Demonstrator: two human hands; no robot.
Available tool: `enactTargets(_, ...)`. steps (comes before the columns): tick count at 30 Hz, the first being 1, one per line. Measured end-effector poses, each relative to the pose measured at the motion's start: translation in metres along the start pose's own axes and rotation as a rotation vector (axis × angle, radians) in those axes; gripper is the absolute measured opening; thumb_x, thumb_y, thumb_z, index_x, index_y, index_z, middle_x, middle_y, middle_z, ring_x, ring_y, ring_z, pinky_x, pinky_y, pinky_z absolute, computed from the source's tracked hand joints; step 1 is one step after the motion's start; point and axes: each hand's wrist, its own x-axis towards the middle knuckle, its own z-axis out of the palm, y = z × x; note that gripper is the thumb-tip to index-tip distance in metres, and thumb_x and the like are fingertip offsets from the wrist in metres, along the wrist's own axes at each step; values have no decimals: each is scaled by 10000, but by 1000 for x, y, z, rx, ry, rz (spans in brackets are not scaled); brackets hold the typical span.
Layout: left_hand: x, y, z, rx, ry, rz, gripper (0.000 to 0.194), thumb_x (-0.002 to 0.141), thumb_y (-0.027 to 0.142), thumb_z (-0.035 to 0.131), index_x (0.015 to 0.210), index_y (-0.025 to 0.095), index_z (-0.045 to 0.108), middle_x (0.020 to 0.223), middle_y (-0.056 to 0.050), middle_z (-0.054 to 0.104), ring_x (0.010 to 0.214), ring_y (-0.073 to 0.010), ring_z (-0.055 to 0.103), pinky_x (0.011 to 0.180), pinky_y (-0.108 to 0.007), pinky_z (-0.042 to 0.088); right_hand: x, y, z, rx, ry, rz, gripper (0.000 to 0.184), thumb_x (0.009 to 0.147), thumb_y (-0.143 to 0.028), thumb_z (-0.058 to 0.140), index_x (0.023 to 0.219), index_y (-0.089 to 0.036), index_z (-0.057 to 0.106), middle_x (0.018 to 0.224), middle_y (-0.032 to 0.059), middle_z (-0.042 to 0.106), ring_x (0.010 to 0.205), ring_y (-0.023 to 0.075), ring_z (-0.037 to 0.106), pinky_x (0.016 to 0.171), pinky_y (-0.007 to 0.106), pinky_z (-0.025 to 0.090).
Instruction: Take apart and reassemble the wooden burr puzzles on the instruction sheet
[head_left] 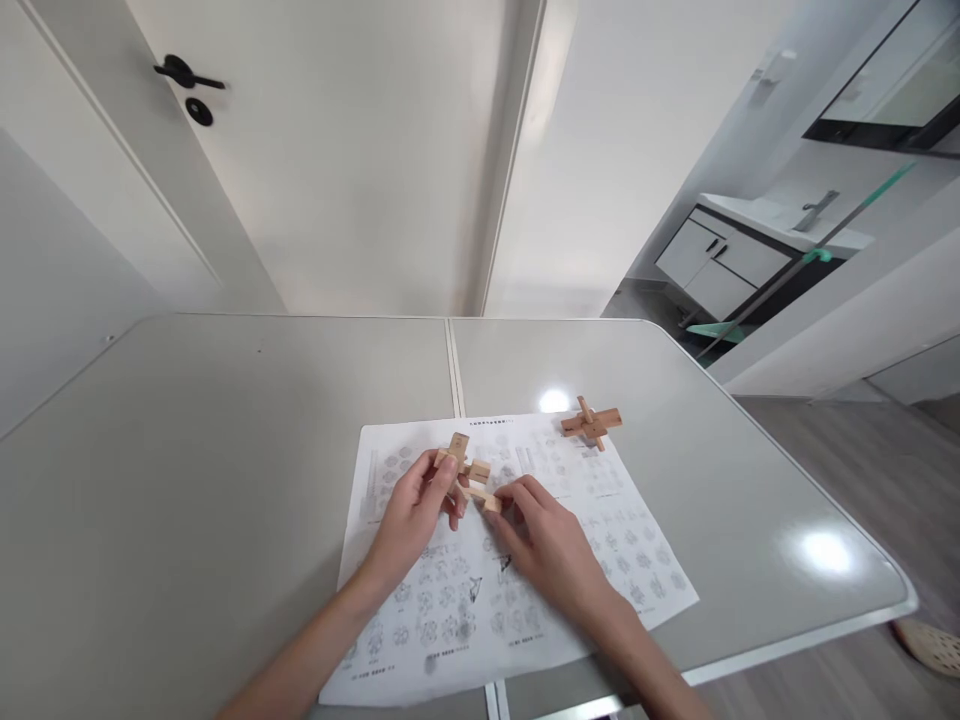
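Observation:
My left hand (417, 502) is closed around a light wooden puzzle (459, 450) made of crossed, notched blocks. Between the thumb and fingers of my right hand (541, 530) is a slim wooden puzzle piece (489, 501), whose far end reaches to the puzzle near my left fingers. Whether the two fit together there I cannot tell. Both hands are above a printed instruction sheet (540, 655) covered with small diagrams. At the sheet's far right corner lies a darker, reddish wooden cross puzzle (592, 423), apart from both hands.
The grey folding table (187, 480) has a seam down its middle and a pale raised edge. Behind it stands a white door (337, 150) with a black handle (184, 72). A sink cabinet (727, 255) and a green-and-grey pole are at the right. A shoe (930, 645) shows beside the table.

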Motion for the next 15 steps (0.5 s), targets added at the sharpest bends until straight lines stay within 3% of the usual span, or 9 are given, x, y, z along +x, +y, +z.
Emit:
enactTargets(8, -5, -3, -1, 124, -38, 22, 341, 1024, 516, 517, 980, 183, 575, 861, -12, 633, 617, -104, 506, 593, -242, 465, -2, 2, -27, 289, 19, 211, 284, 949, -486, 639, 831, -228, 624, 766, 19, 686, 635, 176, 584, 568, 287, 440)
enactTargets(12, -7, -9, 0, 174, -97, 40, 340, 1039, 515, 487, 961, 193, 565, 852, -3, 624, 599, -96, 474, 591, -240, 438, -5, 4, -39, 385, 26, 272, 348, 930, -556, 644, 827, -224, 618, 776, 29, 696, 689, 194, 615, 619, 303, 450)
enactTargets(15, -9, -10, 1, 203, -137, 43, 324, 1036, 518, 495, 1051, 202, 566, 844, -3, 633, 605, -105, 476, 597, -249, 435, -7, 2, -44, 411, -8, 297, 375, 925, -588, 638, 844, -222, 626, 807, 42, 717, 746, 212, 645, 650, 312, 456)
